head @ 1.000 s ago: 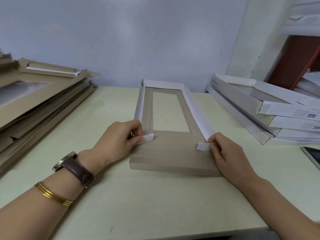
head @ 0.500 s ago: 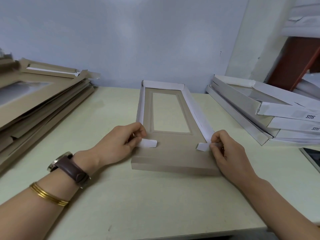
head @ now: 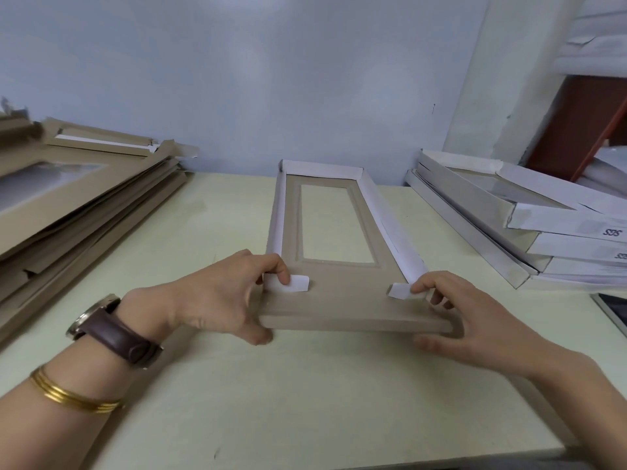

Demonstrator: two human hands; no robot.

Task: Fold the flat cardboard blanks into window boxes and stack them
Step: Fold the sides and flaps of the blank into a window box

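A brown cardboard window box [head: 349, 300], half folded, lies lengthwise in the middle of the table, its side and far walls standing with white insides showing. My left hand [head: 220, 300] pinches the small white tab at the near left corner. At the near right corner my right hand [head: 454, 313] pinches the other white tab, with lower fingers spread by the near flap's right end. The near end flap looks slightly raised off the table. Flat brown blanks [head: 68, 205] are piled at the left. Folded white boxes [head: 529, 225] are stacked at the right.
The pale table [head: 305, 401] runs to a front edge near me. A blue-grey wall stands close behind the box. A dark flat device [head: 614, 310] lies at the right edge. A red-brown shelf [head: 583, 127] is at the far right.
Both hands stayed on the corner tabs and folded them inward. Their lower fingers have moved down to the near flap, which has risen a little.
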